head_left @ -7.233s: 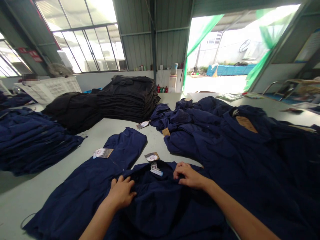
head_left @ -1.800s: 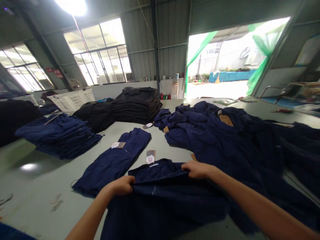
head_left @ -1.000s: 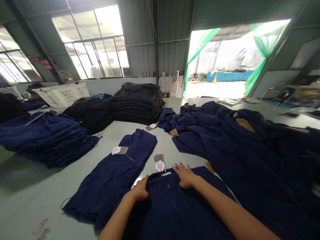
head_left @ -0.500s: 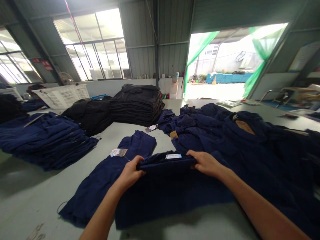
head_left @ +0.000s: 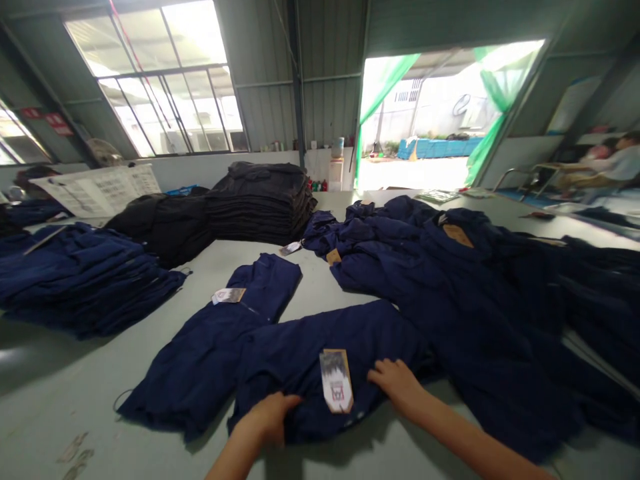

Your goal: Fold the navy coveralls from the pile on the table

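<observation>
A folded navy garment (head_left: pixel 300 347) lies flat on the table in front of me, with a white and grey hang tag (head_left: pixel 337 383) on top. My left hand (head_left: pixel 270 417) is at its near left edge, thumb apart from the slightly blurred fingers. On its right part rests my right hand (head_left: pixel 397 387), open, fingers lying on the cloth beside the tag. Another folded navy garment (head_left: pixel 215 347) with its own tag (head_left: pixel 229 295) lies slanted to the left, touching the first.
Loose navy garments (head_left: pixel 450 293) spread over the right side of the table (head_left: pixel 45 413). A navy stack (head_left: pixel 90 280) stands at the left, a black stack (head_left: pixel 263 203) at the back. Behind is a white basket (head_left: pixel 100 190). Seated people (head_left: pixel 605 163) show far right.
The garment held up between both hands now lies flat, its hang tag showing instead of the neck label. Both hands have moved down and let go of its upper edge. The view has shifted right.
</observation>
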### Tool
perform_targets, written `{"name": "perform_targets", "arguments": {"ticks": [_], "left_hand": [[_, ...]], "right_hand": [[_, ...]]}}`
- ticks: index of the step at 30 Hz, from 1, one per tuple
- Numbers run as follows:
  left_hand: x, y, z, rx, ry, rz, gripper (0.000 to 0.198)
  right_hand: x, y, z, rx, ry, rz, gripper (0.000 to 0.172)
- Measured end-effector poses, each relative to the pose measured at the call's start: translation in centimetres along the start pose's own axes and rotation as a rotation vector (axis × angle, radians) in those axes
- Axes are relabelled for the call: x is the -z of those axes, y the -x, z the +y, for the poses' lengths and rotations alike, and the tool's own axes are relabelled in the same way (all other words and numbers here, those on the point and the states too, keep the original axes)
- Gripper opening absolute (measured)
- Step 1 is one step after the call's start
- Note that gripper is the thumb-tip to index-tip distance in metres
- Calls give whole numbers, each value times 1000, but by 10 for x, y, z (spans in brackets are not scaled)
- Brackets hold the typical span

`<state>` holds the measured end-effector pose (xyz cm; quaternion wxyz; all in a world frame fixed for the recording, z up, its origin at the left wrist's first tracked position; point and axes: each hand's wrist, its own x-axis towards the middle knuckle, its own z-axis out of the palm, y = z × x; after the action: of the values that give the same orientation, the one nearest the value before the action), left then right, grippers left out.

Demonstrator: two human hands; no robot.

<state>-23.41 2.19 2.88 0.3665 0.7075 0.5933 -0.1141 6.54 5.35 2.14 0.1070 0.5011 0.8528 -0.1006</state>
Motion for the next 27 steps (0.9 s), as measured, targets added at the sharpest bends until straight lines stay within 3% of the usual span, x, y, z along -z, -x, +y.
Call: {"name": "perform_targets", "arguments": {"ticks": [2,3,7,10,14,16,20,24,27], "left_hand": [[-11,-1,3,47,-3,-117,92],[-11,0,7,42,-14,-100,87],[-5,-3,30,-54,-11,146,41],[-16,-12,45,-113,58,182,39],[-40,-35,56,-114,513,291,54],[-43,-46,59,-100,733,354,48],[-25,-57,54,-114,923,358,21],[-4,-57,45,-134,1095,331,34],[0,-59,44,-135,1175,315,41]], "right_hand": [[-13,8,-7,-23,-20,-86,57],[-13,12,-9,-21,-35,-103,57],[-4,15,-17,39,-149,-30,44],[-9,9,-30,7,-294,12,32],[-24,-3,-47,-48,-561,-1,14],[-24,-6,-50,-65,-695,74,14],[-17,-1,-40,-40,-770,220,18],[-22,14,-36,14,-567,112,18],[-25,23,-46,-7,-455,139,22]]}}
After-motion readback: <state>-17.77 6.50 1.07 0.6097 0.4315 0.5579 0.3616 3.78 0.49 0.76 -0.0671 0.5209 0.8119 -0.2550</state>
